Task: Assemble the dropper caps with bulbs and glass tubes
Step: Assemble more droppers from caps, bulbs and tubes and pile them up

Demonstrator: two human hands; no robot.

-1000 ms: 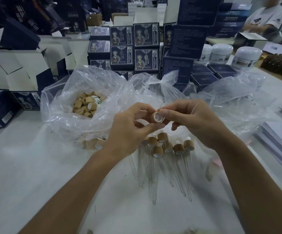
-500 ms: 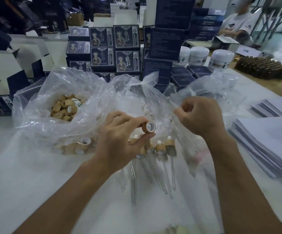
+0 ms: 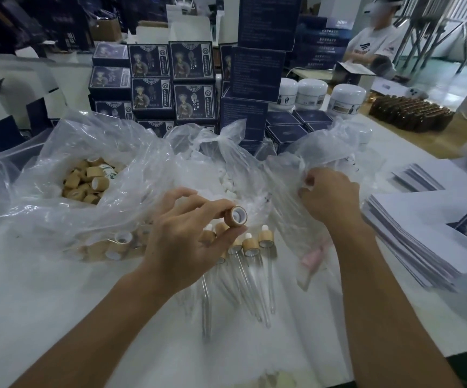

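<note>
My left hand [image 3: 183, 236] pinches a bamboo-coloured dropper cap [image 3: 235, 217] between thumb and fingertips, its white-lined opening facing me. My right hand [image 3: 328, 196] reaches into the clear plastic bag [image 3: 321, 152] on the right, fingers curled in the film; whether they grip a glass tube is hidden. Several finished droppers [image 3: 250, 247] with caps, white bulbs and glass tubes lie on the table below my hands. A bag of loose caps [image 3: 86, 180] stands at the left, and white bulbs [image 3: 228, 184] lie in the middle bag.
Stacked dark blue boxes [image 3: 170, 82] and white jars [image 3: 344, 98] stand behind the bags. Piles of white leaflets [image 3: 428, 242] lie at the right. Brown bottles [image 3: 411, 113] sit at the far right, near a seated person [image 3: 372, 46].
My hands have parted: the left keeps the cap and has dropped slightly, while the right has let go of it and moved right into the plastic bag.
</note>
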